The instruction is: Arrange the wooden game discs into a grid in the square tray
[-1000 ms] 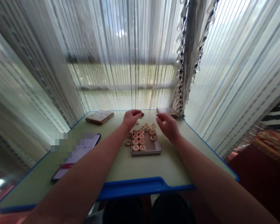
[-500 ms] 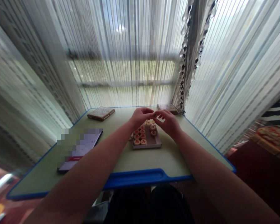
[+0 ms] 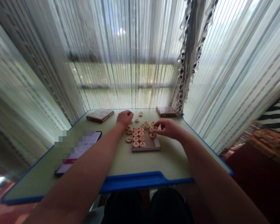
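Note:
A shallow grey box (image 3: pixel 154 146) lies on the pale table (image 3: pixel 140 161), holding several round wooden game pieces with red marks (image 3: pixel 138 139). More pieces lie loose on the table beyond and left of the box (image 3: pixel 128 139). My right hand (image 3: pixel 169 128) hovers over the box's far right part, fingers pinched on a piece (image 3: pixel 155 128). My left hand (image 3: pixel 124 118) is curled closed over the loose pieces just past the box's far left corner; what it holds, if anything, is hidden.
A phone (image 3: pixel 78 151) with a lit screen lies at the left. Two flat wooden boards rest at the far edge, one at the left (image 3: pixel 100 114) and one at the right (image 3: pixel 166 111). Sheer curtains (image 3: pixel 130 56) surround the table. The near edge has a blue rim (image 3: pixel 133 183).
Half a second ago both hands met above the box, passing a piece. Now they have parted: the right hand has dropped to the box with a piece, the left has gone back to the loose pieces.

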Demonstrator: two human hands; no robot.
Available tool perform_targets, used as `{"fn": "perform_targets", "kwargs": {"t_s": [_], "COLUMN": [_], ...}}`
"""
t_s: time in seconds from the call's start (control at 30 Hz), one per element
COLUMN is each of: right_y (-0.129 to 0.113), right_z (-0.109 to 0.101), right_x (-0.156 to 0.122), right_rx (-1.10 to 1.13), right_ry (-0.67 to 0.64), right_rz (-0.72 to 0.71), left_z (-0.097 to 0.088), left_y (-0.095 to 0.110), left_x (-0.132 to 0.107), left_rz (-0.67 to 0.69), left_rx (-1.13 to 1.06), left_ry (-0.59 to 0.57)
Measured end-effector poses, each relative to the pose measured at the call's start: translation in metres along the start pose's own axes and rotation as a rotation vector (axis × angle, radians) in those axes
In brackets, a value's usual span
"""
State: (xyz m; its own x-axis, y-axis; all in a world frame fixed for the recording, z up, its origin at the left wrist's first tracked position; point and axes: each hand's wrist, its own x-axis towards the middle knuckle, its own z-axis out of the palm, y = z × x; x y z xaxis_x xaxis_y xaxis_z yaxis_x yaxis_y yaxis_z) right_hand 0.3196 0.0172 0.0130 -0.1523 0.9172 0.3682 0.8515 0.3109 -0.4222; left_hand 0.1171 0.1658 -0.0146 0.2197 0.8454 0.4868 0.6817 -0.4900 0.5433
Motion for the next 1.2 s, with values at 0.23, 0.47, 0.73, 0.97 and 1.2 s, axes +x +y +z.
{"fn": "perform_targets", "kwargs": {"t_s": [0.23, 0.47, 0.73, 0.97, 1.2], "right_y": [-0.001, -0.009, -0.012, -0.009, -0.013], "right_z": [-0.003, -0.007, -0.003, 0.002, 0.002], "right_x": [-0.001, -0.008, -0.007, -0.007, -0.008], "right_rx": [-0.014, -0.086, -0.094, -0.089, -0.122], "right_ry": [-0.079, -0.121, -0.146, -0.138, -0.136], "right_rz": [-0.013, -0.001, -0.005, -0.033, -0.033], "left_z": [0.006, 0.006, 0.007, 0.004, 0.005], "left_y": [-0.013, -0.019, -0.016, -0.011, -0.01], "left_x": [0.001, 0.004, 0.003, 0.0, -0.001], "left_rz": [-0.087, -0.101, -0.069, -0.04, 0.01], "left_rx": [0.013, -0.027, 0.052, 0.112, 0.147], "left_ry": [0.007, 0.002, -0.013, -0.036, -0.033]}}
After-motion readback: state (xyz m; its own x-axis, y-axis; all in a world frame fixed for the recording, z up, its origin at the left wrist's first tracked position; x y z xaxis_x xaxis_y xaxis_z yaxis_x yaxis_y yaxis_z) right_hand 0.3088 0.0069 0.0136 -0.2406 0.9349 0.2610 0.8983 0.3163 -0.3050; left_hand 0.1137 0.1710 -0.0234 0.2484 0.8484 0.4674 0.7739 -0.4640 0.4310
